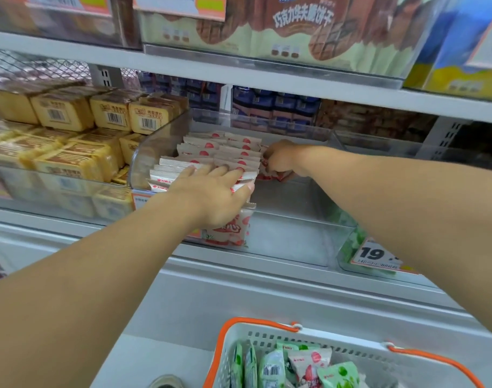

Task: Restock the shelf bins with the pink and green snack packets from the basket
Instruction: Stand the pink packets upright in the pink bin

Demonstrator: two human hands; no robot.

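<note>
Viewing from the head camera, take the clear shelf bin point(292, 242) as the landmark. The pink snack packets point(219, 155) stand on edge in rows filling the bin's left part, top seams up, long axes across the bin, faces toward the aisle. The left hand point(214, 191) lies flat on the front rows, fingers spread and straight, pressing the tops. The right hand point(280, 161) is at the bin's rear, right of the rows, fingers curled round a few pink packets low against the floor of the bin; the exact count cannot be told. The right part of the bin shows bare floor.

Below and in front of the bin, the basket point(267, 331) holds green snack packets point(337, 373) and one pink packet point(312, 359), lying loose at mixed angles.

Handling judgement: the packets appear light, soft film pillows, slippery and crushable. Grip across the flat faces near the middle, several together, and keep the seams upward
</note>
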